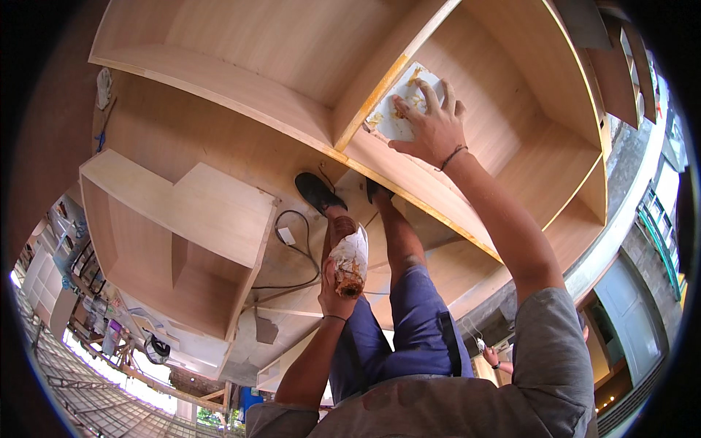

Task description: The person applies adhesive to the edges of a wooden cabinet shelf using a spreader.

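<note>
My right hand reaches into the right compartment of a pale wooden cabinet. Its fingers are spread over a flat white sheet stained yellow-brown, and the thumb sits by the sheet's near edge. The sheet lies against the divider, whose front edge bears a yellow-brown smear. Low in front of my legs, my left hand is closed around a white-wrapped bundle with a crusty brown end. What is inside the wrapping is hidden.
A smaller open wooden cabinet stands on the left. A dark cable with a white tag loops over the floor beside my feet. Another person's hand shows at the lower right. A grey-blue door is at the far right.
</note>
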A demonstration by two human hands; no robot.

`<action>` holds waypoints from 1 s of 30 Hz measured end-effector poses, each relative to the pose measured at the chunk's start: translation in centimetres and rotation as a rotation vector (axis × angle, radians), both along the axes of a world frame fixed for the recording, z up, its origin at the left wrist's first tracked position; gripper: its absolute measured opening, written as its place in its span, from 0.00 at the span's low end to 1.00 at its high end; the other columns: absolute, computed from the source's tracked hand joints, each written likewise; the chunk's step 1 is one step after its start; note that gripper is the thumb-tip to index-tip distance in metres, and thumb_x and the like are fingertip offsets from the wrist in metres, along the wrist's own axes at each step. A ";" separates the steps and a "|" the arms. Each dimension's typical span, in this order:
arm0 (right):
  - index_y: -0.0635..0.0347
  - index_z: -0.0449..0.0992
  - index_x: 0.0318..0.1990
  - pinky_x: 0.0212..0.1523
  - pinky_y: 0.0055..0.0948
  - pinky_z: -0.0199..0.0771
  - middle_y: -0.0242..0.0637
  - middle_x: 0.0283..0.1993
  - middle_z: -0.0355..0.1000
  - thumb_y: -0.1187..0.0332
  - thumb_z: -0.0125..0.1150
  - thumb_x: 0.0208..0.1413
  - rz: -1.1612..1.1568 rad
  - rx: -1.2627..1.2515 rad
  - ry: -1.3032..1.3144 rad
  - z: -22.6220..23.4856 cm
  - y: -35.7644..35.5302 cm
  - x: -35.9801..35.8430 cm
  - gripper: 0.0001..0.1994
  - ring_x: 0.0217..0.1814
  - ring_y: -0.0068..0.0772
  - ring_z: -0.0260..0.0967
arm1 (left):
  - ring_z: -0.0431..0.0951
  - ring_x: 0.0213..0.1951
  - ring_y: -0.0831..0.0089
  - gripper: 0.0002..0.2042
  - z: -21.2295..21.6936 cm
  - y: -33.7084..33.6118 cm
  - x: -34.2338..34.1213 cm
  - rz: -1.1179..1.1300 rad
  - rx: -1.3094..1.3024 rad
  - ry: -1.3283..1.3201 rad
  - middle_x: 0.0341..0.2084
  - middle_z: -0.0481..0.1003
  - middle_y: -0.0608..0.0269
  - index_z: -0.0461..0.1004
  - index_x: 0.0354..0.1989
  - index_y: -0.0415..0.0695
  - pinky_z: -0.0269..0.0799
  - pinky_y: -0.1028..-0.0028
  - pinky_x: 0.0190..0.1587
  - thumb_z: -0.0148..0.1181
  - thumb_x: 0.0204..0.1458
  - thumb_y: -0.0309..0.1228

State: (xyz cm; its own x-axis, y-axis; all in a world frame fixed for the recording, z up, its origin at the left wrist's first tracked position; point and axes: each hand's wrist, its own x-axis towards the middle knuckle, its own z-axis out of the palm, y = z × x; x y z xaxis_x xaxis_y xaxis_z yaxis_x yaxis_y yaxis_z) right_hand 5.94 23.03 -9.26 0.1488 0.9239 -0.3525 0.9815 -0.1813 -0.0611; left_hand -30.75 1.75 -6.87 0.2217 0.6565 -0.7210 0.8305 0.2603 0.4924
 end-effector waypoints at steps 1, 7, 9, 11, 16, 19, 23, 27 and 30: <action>0.24 0.73 0.61 0.62 0.71 0.53 0.38 0.72 0.54 0.41 0.74 0.33 -0.006 -0.022 -0.008 0.6 0.1 0.1 0.39 0.75 0.69 0.40 | 0.67 0.63 0.49 0.49 -0.1 -0.1 0.1 0.002 -0.002 -0.005 0.66 0.61 0.54 0.53 0.67 0.48 0.72 0.58 0.59 0.78 0.35 0.37; 0.24 0.74 0.62 0.64 0.69 0.51 0.40 0.72 0.56 0.43 0.75 0.32 0.016 -0.028 0.012 1.6 1.8 -1.1 0.40 0.75 0.67 0.41 | 0.67 0.63 0.49 0.50 -0.5 -0.5 0.0 0.012 0.007 -0.038 0.66 0.60 0.53 0.52 0.67 0.48 0.72 0.58 0.59 0.78 0.34 0.37; 0.25 0.74 0.61 0.63 0.70 0.51 0.40 0.72 0.55 0.43 0.73 0.33 0.011 -0.054 -0.003 1.7 1.7 -1.3 0.39 0.75 0.67 0.41 | 0.67 0.63 0.49 0.50 -0.6 -0.4 -0.2 0.001 0.024 -0.041 0.66 0.60 0.53 0.52 0.67 0.48 0.72 0.58 0.59 0.78 0.34 0.37; 0.28 0.75 0.61 0.61 0.71 0.52 0.40 0.72 0.55 0.43 0.70 0.35 0.003 -0.064 -0.010 1.7 1.1 -1.2 0.37 0.76 0.69 0.40 | 0.67 0.63 0.49 0.50 -0.5 -0.3 -0.4 -0.003 0.019 -0.034 0.66 0.60 0.54 0.52 0.67 0.49 0.72 0.58 0.59 0.77 0.34 0.37; 0.29 0.74 0.62 0.63 0.71 0.50 0.40 0.73 0.54 0.43 0.70 0.36 0.009 -0.072 0.021 1.9 1.4 -2.0 0.38 0.76 0.69 0.39 | 0.67 0.63 0.49 0.50 -0.3 0.2 -0.5 -0.002 0.015 -0.047 0.66 0.60 0.55 0.52 0.68 0.49 0.72 0.58 0.59 0.77 0.34 0.36; 0.29 0.74 0.62 0.63 0.70 0.50 0.40 0.73 0.54 0.43 0.70 0.36 0.002 -0.087 0.001 1.5 0.9 -2.0 0.38 0.76 0.70 0.39 | 0.67 0.63 0.49 0.49 0.1 1.1 -0.2 0.034 -0.016 -0.066 0.66 0.60 0.55 0.52 0.67 0.50 0.73 0.57 0.59 0.77 0.34 0.35; 0.29 0.74 0.63 0.64 0.69 0.50 0.40 0.73 0.53 0.43 0.71 0.35 -0.014 -0.127 -0.017 2.3 1.1 -2.7 0.39 0.76 0.70 0.39 | 0.68 0.62 0.48 0.49 -0.6 1.1 -1.3 0.023 0.002 -0.072 0.66 0.60 0.54 0.52 0.68 0.50 0.72 0.57 0.59 0.77 0.35 0.35; 0.28 0.73 0.63 0.64 0.69 0.51 0.40 0.73 0.53 0.43 0.70 0.35 0.015 -0.075 -0.005 1.5 0.9 -2.8 0.39 0.76 0.70 0.39 | 0.68 0.62 0.47 0.50 -0.8 1.4 -1.8 -0.001 0.003 -0.090 0.66 0.60 0.53 0.51 0.68 0.49 0.71 0.58 0.60 0.76 0.35 0.36; 0.27 0.73 0.63 0.64 0.69 0.51 0.39 0.74 0.53 0.43 0.70 0.35 0.015 -0.114 -0.035 1.6 0.6 -2.6 0.39 0.76 0.69 0.39 | 0.68 0.62 0.47 0.49 -1.1 1.9 -2.6 -0.004 0.032 -0.124 0.66 0.61 0.52 0.51 0.68 0.48 0.71 0.58 0.60 0.76 0.36 0.36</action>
